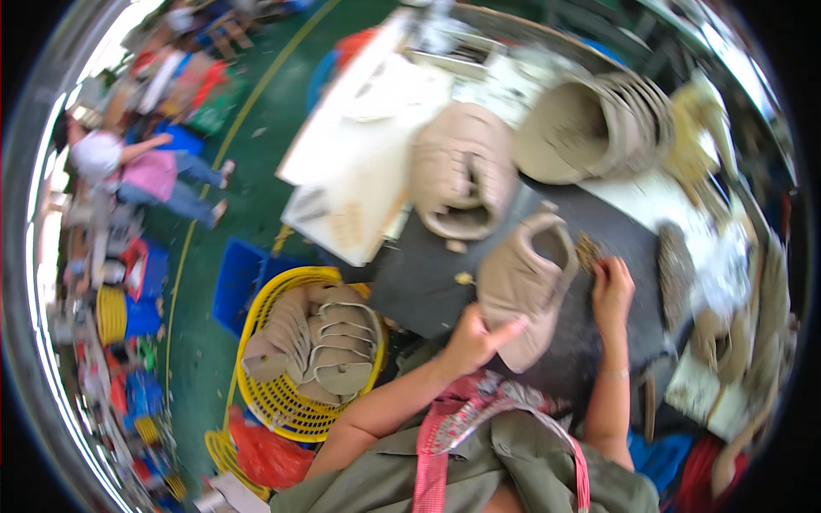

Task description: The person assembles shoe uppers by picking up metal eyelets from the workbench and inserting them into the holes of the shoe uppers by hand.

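A beige shoe upper (pixel 523 295) rests on the dark work mat (pixel 419 286) in front of me, its ankle opening facing away. My left hand (pixel 481 339) is closed on its toe end, thumb on top. To the right of the shoe upper, my right hand (pixel 612 291) has its fingers drawn together beside a small brownish clump of bits (pixel 588 250). What those fingers hold, if anything, is too small to tell. Just beyond lies a stack of beige shoe uppers (pixel 457 162), with another nested row of beige uppers (pixel 569 132) at its right.
A yellow basket (pixel 248 342) at my left holds several beige uppers. Next to it is a blue bin (pixel 235 286). A grey fuzzy roll (pixel 676 274) and clear plastic (pixel 727 274) lie at right. Across the green floor (pixel 256 154), another person (pixel 145 167) walks.
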Demonstrator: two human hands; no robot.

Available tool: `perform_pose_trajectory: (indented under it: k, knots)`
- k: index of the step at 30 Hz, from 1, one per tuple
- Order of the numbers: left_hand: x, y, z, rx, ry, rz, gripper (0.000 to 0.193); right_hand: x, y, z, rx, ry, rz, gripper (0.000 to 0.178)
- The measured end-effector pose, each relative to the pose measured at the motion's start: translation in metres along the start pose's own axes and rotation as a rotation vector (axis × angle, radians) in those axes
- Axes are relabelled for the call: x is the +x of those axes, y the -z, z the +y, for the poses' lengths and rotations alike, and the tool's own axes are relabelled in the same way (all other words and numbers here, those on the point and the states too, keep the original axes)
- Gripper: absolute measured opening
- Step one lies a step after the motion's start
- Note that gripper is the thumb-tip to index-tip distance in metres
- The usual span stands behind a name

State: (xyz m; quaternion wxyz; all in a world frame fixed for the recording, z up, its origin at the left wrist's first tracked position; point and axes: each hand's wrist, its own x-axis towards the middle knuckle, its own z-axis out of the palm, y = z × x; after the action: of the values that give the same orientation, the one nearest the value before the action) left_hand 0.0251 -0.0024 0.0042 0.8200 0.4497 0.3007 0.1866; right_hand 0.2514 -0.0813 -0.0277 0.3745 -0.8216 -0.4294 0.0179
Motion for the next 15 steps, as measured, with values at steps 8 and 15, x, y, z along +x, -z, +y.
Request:
perform_pose_trajectory:
  k: [8, 15]
  knots:
    - [0.007, -0.01, -0.009, -0.141, -0.067, 0.174, 0.022, -0.022, 0.018, -0.057, 0.981, -0.156, -0.216, 0.011]
    - [0.001, -0.017, -0.011, -0.04, -0.088, 0.167, 0.02, -0.036, 0.004, -0.066, 0.762, -0.047, -0.26, 0.012]
